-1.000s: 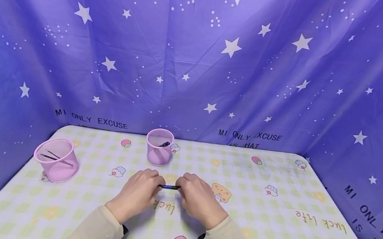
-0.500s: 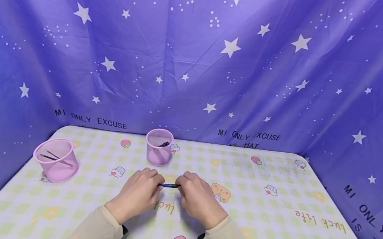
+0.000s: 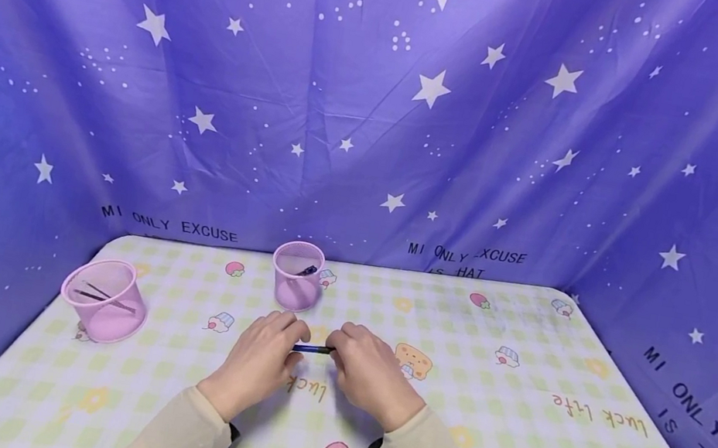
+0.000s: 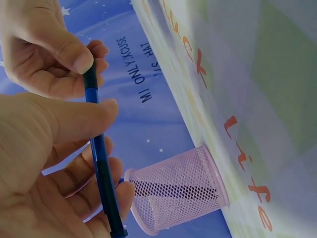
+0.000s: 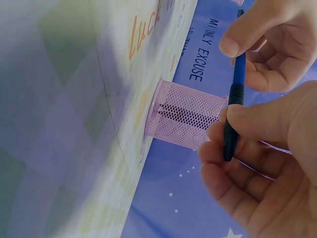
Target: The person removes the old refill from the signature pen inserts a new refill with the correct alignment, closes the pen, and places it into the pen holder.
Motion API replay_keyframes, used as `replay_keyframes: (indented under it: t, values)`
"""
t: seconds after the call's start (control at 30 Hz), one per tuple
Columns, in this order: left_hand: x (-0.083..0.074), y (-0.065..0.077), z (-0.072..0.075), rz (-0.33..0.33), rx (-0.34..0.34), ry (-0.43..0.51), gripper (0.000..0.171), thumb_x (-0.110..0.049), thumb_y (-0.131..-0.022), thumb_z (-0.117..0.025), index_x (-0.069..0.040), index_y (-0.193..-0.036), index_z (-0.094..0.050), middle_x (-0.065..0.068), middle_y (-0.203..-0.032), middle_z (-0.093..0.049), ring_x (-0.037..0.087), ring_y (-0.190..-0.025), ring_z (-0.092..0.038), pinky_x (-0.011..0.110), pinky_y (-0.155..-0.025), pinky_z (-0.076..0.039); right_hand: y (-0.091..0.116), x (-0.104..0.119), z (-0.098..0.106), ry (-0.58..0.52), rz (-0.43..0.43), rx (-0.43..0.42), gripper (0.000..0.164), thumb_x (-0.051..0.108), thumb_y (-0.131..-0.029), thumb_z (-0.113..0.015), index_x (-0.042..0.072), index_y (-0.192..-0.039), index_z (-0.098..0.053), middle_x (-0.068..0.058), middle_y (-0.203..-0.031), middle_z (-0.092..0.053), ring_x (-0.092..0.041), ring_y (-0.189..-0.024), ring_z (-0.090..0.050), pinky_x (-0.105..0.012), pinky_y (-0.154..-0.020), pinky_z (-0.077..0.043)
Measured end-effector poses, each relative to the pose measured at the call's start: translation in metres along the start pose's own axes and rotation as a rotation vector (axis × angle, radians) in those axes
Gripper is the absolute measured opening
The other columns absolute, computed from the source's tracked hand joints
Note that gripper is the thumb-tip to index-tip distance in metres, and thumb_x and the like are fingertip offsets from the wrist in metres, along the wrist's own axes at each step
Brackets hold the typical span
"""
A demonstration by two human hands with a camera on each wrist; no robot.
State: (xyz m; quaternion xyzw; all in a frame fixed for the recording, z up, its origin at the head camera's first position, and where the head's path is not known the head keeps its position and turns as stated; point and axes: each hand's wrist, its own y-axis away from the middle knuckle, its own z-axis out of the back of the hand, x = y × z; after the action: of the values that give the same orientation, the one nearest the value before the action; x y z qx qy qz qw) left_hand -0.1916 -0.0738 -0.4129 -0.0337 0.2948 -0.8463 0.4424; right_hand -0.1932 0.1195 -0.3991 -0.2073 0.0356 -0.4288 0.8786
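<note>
Both hands hold one blue pen with a black grip (image 3: pixel 312 349) roughly level above the table. The left hand (image 3: pixel 260 357) has its thumb and curled fingers on the blue barrel, in the left wrist view near the black clip end. The right hand (image 3: pixel 373 377) pinches the black grip (image 5: pixel 237 94) near the tip, thumb on one side and fingers on the other. Just beyond the hands stands a pink mesh pen cup (image 3: pixel 296 291) with a dark pen (image 3: pixel 307 271) inside it. No cap shows on the pen tip.
At the left, a second pink mesh cup (image 3: pixel 115 316) holds thin dark sticks (image 3: pixel 102 295), perhaps pens or refills. A checked cloth with cartoon prints covers the table (image 3: pixel 510 428). Purple starry curtains (image 3: pixel 378 102) hang behind and on both sides.
The left hand's fingers and thumb have parted slightly and shifted along the barrel, baring a bit more of the pen on that side. The right hand keeps its pinch; the cups stay put.
</note>
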Motion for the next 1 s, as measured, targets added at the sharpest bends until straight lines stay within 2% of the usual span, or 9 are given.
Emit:
replay_keyframes:
  t: [0.3, 1.0]
  values:
    - [-0.0009, -0.0007, 0.0015, -0.009, 0.005, -0.004, 0.023, -0.002, -0.072, -0.078, -0.014, -0.083, -0.061, -0.007, -0.078, -0.05, 0.014, -0.073, -0.05, 0.03, -0.067, -0.043, 0.0001, 0.0013, 0.0009, 0.001, 0.007, -0.006, 0.011, 0.006, -0.083, -0.068, 0.013, -0.092, -0.068, 0.004, -0.084, -0.059, -0.014, -0.077, -0.058, -0.03, -0.067, -0.05]
    - [-0.0015, 0.001, 0.0017, -0.04, 0.039, -0.056, 0.009, -0.006, -0.079, -0.072, -0.012, -0.085, -0.068, -0.006, -0.076, -0.054, 0.013, -0.071, -0.05, 0.03, -0.065, -0.042, 0.0005, -0.0003, -0.0017, 0.014, 0.008, -0.006, 0.012, 0.007, -0.083, -0.068, 0.013, -0.092, -0.069, 0.004, -0.085, -0.06, -0.014, -0.078, -0.058, -0.03, -0.068, -0.05]
